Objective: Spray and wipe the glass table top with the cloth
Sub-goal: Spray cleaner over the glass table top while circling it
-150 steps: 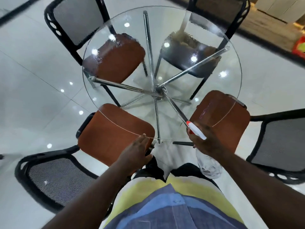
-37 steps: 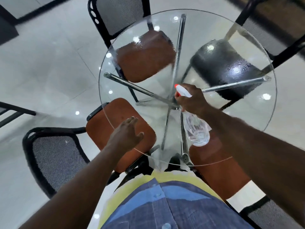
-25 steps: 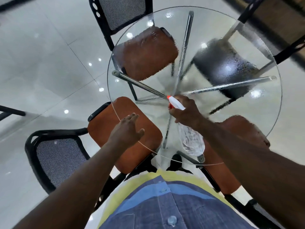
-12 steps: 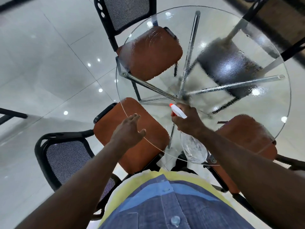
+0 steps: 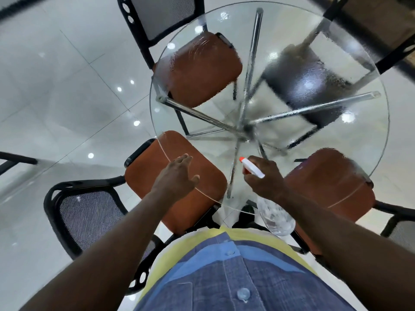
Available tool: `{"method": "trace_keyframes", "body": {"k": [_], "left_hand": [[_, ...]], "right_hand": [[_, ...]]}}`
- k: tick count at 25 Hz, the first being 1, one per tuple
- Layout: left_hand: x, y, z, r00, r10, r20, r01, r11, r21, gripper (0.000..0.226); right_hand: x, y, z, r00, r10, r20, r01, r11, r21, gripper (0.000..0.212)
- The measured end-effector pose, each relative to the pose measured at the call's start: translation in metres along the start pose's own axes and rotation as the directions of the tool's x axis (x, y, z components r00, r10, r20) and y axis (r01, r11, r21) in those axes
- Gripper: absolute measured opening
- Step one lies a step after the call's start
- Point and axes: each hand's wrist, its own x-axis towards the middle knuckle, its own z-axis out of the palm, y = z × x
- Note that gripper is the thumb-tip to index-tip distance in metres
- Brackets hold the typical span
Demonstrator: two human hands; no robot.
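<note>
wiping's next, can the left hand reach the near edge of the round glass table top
Probably yes: the open, empty left hand hovers right over that edge of the round glass table top, nothing between; the clear spray bottle is held aside.

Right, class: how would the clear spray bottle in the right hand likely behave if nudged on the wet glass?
The spray bottle looks like thin clear plastic, so probably light and squashy. Its rounded body suggests it could roll if tipped. Droplets bead the glass table top, so it may slide.
</note>
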Motion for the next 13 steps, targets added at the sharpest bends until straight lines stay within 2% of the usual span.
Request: {"method": "trace_keyframes", "body": {"k": [4, 10, 13], "left_hand": [[0.010, 0.044, -0.009, 0.997, 0.071, -0.011, -0.071, 0.997, 0.042, 0.075], [0.024, 0.116, -0.021, 0.983, 0.176, -0.060, -0.166, 0.976, 0.138, 0.072], [0.025, 0.144, -0.021, 0.973, 0.216, -0.080, -0.197, 0.960, 0.199, 0.072]], "right_hand": [[0.004, 0.019, -0.046, 0.984, 0.096, -0.149, -0.081, 0.992, 0.101, 0.013], [0.026, 0.029, -0.117, 0.974, 0.047, -0.222, -0.017, 0.991, 0.134, 0.005], [0.029, 0.047, -0.142, 0.936, 0.067, -0.346, -0.012, 0.987, 0.159, 0.031]]}}
